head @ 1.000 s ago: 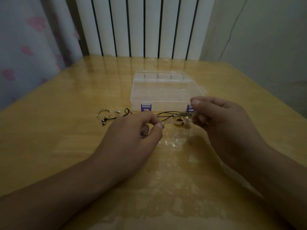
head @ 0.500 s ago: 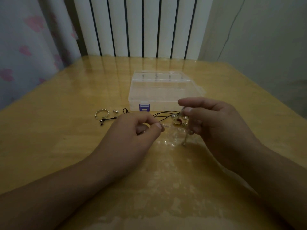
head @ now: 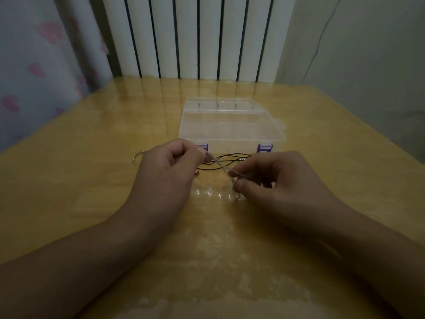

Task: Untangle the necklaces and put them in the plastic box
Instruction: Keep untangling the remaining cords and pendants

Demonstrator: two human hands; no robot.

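Two hands work over the wooden desk, and between them runs one pale, silvery chain necklace. Its held stretch slants from upper left to lower right, from the left hand towards the right hand, with the free end hanging below the right thumb down to the desk top. The left hand pinches the chain's upper end between thumb and forefinger, other fingers curled in; the right hand pinches the lower part the same way. One black cord necklace lies on the desk just behind the hands, its loops running mostly left to right, with small metal bits on it (too small to make out). A further silvery curved piece shows at the left hand's far side, partly hidden. One clear plastic box, lid shut, two purple clasps on its near side, sits at the middle of the desk, just beyond the cord, its long side parallel to the near edge.
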